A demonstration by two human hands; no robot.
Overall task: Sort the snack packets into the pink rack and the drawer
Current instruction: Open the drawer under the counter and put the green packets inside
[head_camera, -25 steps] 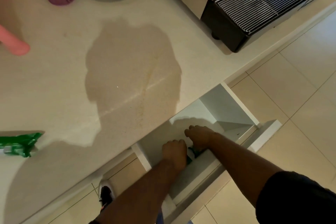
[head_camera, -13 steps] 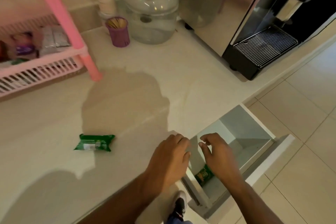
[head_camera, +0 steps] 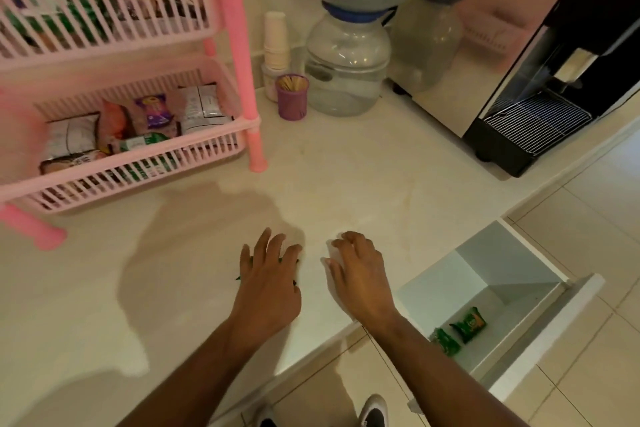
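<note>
The pale countertop (head_camera: 346, 184) fills most of the view, with tiled floor (head_camera: 588, 218) to its right. At the far left stands the pink rack (head_camera: 239, 45), two slatted tiers on pink legs; its lower tier holds a jumble of snack packets (head_camera: 152, 114) in white, purple, orange and green, and the upper tier holds more, too blurred behind the slats to sort out. At the far right sits a black machine (head_camera: 519, 135) with a wire drip grille. Between them stands a clear water bottle (head_camera: 346, 69), with a stack of paper cups (head_camera: 276, 42) and a purple cup of toothpicks (head_camera: 292, 97) just beside it. Below the counter edge, the white drawer (head_camera: 485, 270) stands pulled out at the right; two green packets (head_camera: 467, 321) lie on its floor near the front left, close together, their long axes running roughly from lower left to upper right. The left hand (head_camera: 268, 282) lies palm down on the counter near the front edge, fingers spread and pressed over a green packet (head_camera: 239, 277), of which only thin green slivers peek out at the edges of the hand, so its direction cannot be told. The right hand (head_camera: 358, 274) hovers just beside it, empty, fingers loosely curled. A shoe (head_camera: 374, 411) shows on the floor below.
</note>
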